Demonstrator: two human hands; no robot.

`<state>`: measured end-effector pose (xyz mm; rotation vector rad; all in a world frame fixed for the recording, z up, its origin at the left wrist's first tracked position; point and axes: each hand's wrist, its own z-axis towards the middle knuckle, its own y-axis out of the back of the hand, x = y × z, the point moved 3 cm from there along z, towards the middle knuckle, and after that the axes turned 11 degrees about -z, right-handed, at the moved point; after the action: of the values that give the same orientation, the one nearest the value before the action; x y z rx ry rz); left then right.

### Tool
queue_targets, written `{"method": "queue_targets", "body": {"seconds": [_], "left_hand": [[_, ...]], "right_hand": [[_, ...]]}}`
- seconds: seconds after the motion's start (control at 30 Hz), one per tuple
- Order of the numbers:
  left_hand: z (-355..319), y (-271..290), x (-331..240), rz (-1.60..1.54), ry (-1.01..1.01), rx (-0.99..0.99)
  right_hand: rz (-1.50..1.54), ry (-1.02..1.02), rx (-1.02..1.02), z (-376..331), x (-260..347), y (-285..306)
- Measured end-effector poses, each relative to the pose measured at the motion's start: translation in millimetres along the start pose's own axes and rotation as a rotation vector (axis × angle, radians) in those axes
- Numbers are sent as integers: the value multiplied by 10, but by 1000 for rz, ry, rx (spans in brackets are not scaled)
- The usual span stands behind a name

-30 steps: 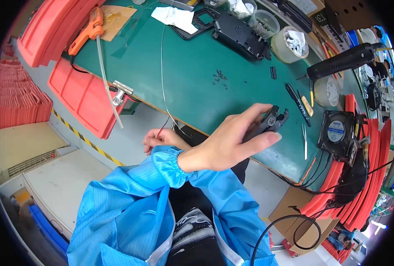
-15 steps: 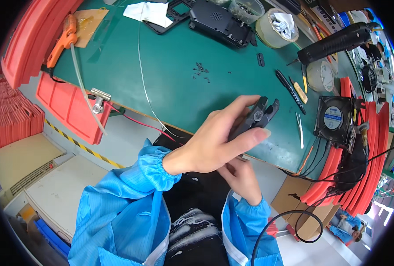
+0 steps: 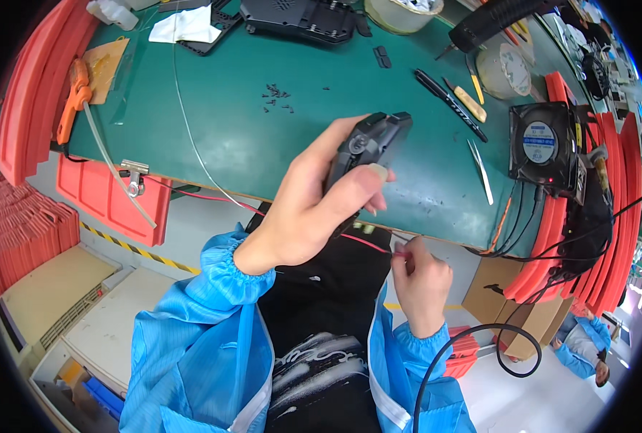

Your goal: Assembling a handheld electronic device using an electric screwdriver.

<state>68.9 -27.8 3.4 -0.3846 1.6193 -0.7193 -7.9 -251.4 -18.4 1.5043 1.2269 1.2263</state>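
My left hand (image 3: 303, 206) is closed around a black plastic device (image 3: 379, 137) with a small round part on its side, held above the front edge of the green table. My fingers hide much of the device. Lower and to the right, in front of the table edge, my right hand (image 3: 423, 285) pinches a thin red cord (image 3: 368, 243). The cord passes behind my left hand and shows again to its left. Several small black screws (image 3: 278, 94) lie loose on the table beyond my left hand.
On the right lie tweezers (image 3: 481, 173), a black marker (image 3: 451, 105) and a knife (image 3: 467, 99), near a black fan (image 3: 541, 144). A black power screwdriver (image 3: 494, 25) hangs above. At left sits an orange glue gun (image 3: 75, 97); a black housing (image 3: 299, 18) stands at the back.
My left hand has moved left with the black device, turning it. My right hand has come away from beneath it, lower and rightward, with the red cord now stretched to it. The view has shifted.
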Motion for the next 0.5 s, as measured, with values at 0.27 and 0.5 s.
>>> {"method": "queue_targets", "body": {"seconds": [0.27,0.5], "left_hand": [[11,-9,0,32,-35,23],[15,-23,41,29,-20,-9]], "right_hand": [[-266,-127,62,8,-538,-211],[331,311,258,-136,-132,307]]}}
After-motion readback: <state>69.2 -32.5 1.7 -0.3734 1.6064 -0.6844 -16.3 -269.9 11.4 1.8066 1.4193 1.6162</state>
